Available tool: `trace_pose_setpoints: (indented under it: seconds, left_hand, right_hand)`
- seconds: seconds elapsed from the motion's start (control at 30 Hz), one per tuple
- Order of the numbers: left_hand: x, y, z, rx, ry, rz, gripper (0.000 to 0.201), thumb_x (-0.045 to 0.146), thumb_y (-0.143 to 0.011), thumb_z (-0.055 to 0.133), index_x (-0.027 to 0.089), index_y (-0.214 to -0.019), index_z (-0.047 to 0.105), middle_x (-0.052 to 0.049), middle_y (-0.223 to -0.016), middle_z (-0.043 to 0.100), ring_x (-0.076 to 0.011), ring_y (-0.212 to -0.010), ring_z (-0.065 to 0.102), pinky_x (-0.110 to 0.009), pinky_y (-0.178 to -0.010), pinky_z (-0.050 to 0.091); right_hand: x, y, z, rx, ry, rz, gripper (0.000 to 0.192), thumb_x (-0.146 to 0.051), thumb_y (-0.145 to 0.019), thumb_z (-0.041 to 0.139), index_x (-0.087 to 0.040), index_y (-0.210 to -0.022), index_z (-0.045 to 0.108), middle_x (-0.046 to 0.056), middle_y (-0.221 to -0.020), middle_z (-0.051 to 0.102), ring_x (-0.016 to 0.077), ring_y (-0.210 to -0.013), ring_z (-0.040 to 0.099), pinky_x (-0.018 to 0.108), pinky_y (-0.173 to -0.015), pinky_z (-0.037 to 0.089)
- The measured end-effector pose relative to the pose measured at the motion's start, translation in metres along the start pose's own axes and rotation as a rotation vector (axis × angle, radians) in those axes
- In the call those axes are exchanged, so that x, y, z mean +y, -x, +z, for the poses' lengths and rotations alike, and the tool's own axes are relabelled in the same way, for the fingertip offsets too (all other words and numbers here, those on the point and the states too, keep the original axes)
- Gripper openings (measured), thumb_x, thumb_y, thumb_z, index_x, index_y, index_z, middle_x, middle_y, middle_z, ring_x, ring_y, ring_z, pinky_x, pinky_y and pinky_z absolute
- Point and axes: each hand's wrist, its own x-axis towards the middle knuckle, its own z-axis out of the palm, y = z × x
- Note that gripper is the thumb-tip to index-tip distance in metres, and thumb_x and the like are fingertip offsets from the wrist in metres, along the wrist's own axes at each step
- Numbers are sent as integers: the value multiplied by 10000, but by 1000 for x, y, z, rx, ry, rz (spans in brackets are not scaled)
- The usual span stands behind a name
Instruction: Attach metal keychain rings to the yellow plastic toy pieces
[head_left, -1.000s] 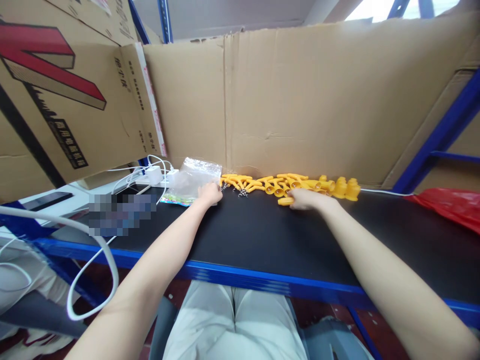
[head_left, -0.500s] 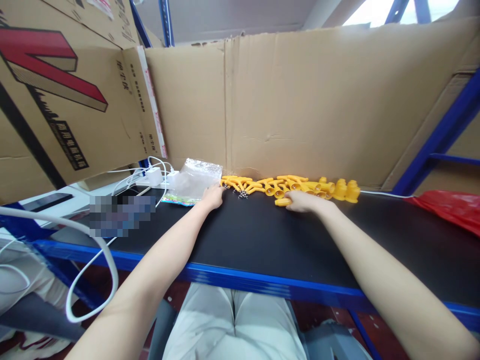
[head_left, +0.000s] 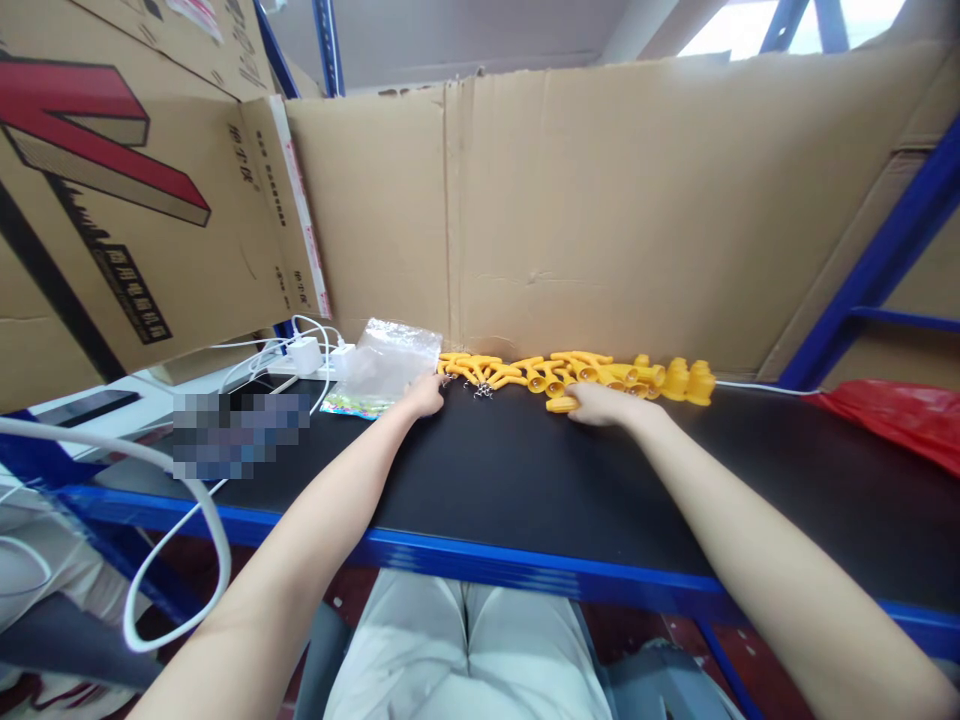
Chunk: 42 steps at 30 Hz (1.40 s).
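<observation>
Black worktop (head_left: 525, 480), cardboard box (head_left: 112, 200) print unreadable; left hand (head_left: 424, 395) rests loosely on the plastic bag (head_left: 382, 360), right hand (head_left: 600, 403) closes its grip on a yellow piece (head_left: 561, 404).

I've got one cam only, head-mounted, looking fwd and down over the black desk (head_left: 525, 480) toward the cardboard wall (head_left: 600, 210) at the back. Close range, wide angle; both forearms run in from the bottom edge. No 2nd view to overlap.

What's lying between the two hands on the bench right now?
In the head view, between the left hand and right hand lies bare black benchtop; just behind runs the row of yellow plastic pieces with small metal rings.
</observation>
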Motion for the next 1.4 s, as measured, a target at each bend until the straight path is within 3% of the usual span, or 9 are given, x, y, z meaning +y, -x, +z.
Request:
trace_pose_setpoints:
  seconds: [0.1,0.27,0.57,0.8,0.97,1.2,1.4]
  left_hand:
    - [4,1,0,-42,21,-42,456,71,-713,490,217,-1132,594,-103,-1246,582,-280,-1206,489,-508,-1045,323]
    - [7,2,5,48,56,-28,212,207,-775,557,190,-976,621,-96,-1116,639,-263,-1142,516,-524,-1044,297]
    - [12,4,-1,254,117,4,187,185,-753,521,183,-903,633,-61,-973,678,-238,-1008,589,-462,-966,386]
    - [15,-1,-4,355,546,-1,150,140,-739,516,150,-828,636,-58,-882,695,-171,-840,643,-296,-807,502]
    - [19,-4,-4,405,897,20,88,146,-724,531,141,-775,602,-59,-877,679,-173,-826,671,-279,-764,513]
    - [27,-1,-7,428,1066,48,75,214,-710,606,141,-723,593,-51,-811,675,-191,-825,675,-324,-818,497]
    - [34,4,-22,536,1115,50,100,232,-718,610,133,-730,608,-55,-792,669,-188,-828,675,-328,-843,490]
  right_hand:
    - [-3,2,-1,-5,1,8,250,-195,-749,530,-148,-986,593,117,-1083,628,246,-961,594,289,-768,433]
    - [-5,3,-2,-12,10,17,257,-178,-750,522,-141,-997,586,126,-1092,624,254,-971,592,290,-761,434]
    - [-6,4,-3,-22,7,11,223,-168,-741,521,-151,-950,600,112,-1040,641,242,-938,602,286,-752,433]
    - [-5,3,-2,-17,8,12,247,-155,-732,531,-151,-969,598,118,-1046,636,250,-952,598,293,-762,431]
    - [-4,3,-2,-18,1,4,218,-152,-729,525,-155,-937,591,107,-1033,638,240,-932,603,282,-739,429]
    - [-8,9,-6,-29,-19,9,201,-153,-735,513,-154,-921,588,107,-1014,643,241,-917,607,290,-745,433]
    - [-6,7,-4,-6,-23,8,264,-179,-737,536,-149,-994,590,128,-1101,622,264,-983,593,317,-805,435]
